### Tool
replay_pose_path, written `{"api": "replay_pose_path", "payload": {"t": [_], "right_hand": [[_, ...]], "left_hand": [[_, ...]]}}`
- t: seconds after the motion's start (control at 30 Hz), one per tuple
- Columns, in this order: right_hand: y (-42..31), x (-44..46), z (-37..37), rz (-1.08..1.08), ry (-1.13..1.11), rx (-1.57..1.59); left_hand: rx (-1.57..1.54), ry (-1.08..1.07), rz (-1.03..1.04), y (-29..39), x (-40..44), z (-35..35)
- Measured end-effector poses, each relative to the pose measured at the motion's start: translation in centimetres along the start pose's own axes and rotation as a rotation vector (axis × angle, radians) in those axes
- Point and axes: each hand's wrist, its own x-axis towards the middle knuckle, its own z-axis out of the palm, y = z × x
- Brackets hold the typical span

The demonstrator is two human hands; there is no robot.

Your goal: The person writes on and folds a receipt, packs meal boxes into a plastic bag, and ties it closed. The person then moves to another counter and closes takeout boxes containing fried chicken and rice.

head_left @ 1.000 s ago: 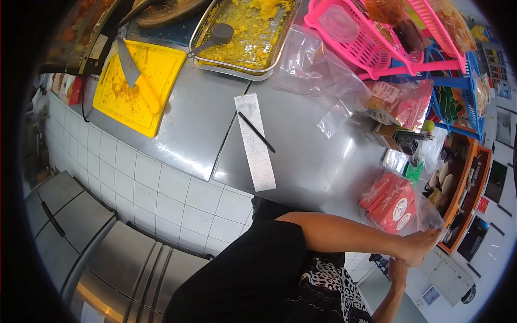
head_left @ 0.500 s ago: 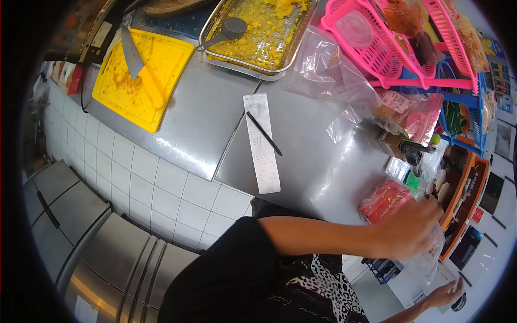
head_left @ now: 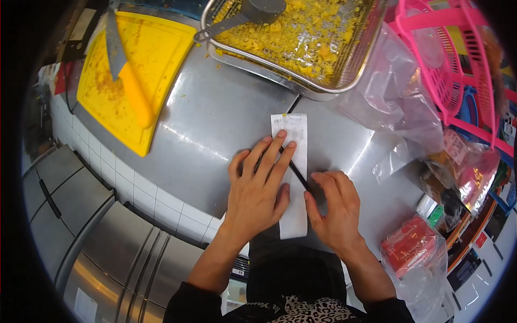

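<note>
A long white paper receipt (head_left: 293, 218) lies on the steel counter in front of me, a black pen (head_left: 298, 173) slanting across it. My left hand (head_left: 258, 185) rests flat with fingers spread over the receipt's left side, covering the pen's upper end. Close to the pen's lower end is my right hand (head_left: 338, 211), its thumb and curled fingers apart at either side of the tip. I see no firm grip on the pen.
At left is a yellow cutting board (head_left: 167, 59) with a yellow-handled knife (head_left: 134, 94). A metal tray (head_left: 323, 92) of yellow crumbs holds a dark scoop (head_left: 264, 9). Clear plastic bags (head_left: 385, 91), pink baskets (head_left: 490, 81) and a red package (head_left: 412, 245) line the right.
Both hands have come to the receipt from the far right, where one was near a clear bag. The view has shifted closer to the counter, and the clear bag now lies around the red package.
</note>
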Motion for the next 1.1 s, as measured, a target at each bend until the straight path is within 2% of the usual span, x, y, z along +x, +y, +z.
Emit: {"api": "replay_pose_path", "payload": {"t": [0.27,0.47,1.1], "right_hand": [[0.7,0.4,1.2,-0.001,-0.036,-0.063],[0.7,1.1,0.5,0.012,-0.115,-0.046],[1.2,0.9,0.6,-0.002,-0.104,-0.037]], "left_hand": [[0.178,0.047,0.028,-0.9,0.0,1.8],[0.189,0.054,0.018,-0.9,-0.1,1.9],[0.159,0.078,0.024,-1.3,-0.2,2.0]]}}
